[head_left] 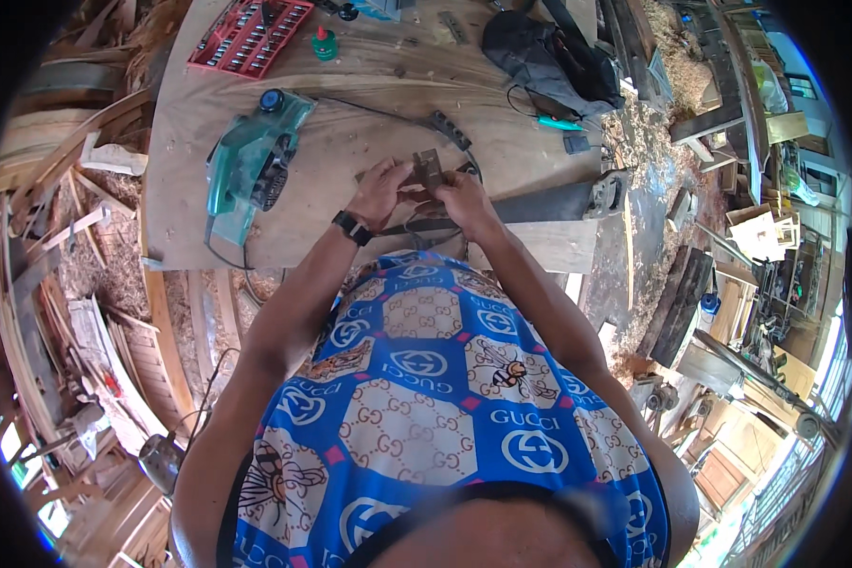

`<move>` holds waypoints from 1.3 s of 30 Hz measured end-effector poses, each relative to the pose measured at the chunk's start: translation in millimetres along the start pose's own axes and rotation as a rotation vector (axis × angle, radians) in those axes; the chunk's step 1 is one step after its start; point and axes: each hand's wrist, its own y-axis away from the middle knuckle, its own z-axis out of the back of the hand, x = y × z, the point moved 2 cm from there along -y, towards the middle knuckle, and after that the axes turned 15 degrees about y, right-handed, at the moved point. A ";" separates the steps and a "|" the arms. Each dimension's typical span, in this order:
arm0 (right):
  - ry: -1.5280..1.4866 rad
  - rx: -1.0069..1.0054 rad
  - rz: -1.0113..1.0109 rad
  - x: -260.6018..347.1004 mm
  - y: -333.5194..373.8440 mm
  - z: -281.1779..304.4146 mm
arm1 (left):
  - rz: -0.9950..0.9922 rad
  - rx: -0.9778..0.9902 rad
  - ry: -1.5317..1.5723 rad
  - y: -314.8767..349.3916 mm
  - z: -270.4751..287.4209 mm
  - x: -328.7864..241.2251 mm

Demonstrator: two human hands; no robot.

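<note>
Over the wooden worktable (pixel 341 123), near its front edge, both my hands are closed on a small brown wooden block (pixel 428 168). My right hand (pixel 464 203) grips its right side with thumb and fingers. My left hand (pixel 379 194), with a dark watch on the wrist, holds it from the left; its fingers are bent and partly hidden. Just beyond my right hand lies a handsaw (pixel 540 205), its blade reaching behind my wrist. To the left of my hands rests a green electric planer (pixel 241 175) with a blue knob.
At the table's far side are a red socket set case (pixel 251 38), a green bottle (pixel 325 44) with a red tip, and a dark bag (pixel 549 62). A black power strip (pixel 452 131) with its cord lies past my hands. Wood scraps (pixel 95 213) and shavings cover the floor.
</note>
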 end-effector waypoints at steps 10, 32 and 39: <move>0.103 -0.129 -0.160 -29.1 -11.2 16.4 | -0.104 -0.184 -0.516 -8.9 39.1 -12.1; -0.003 -0.223 -0.173 -36.9 1.7 49.1 | -0.477 -0.239 -1.684 -20.3 31.1 -9.7; 0.013 -0.241 -0.151 -32.4 9.0 52.7 | -0.762 0.016 -1.729 -40.2 16.2 25.8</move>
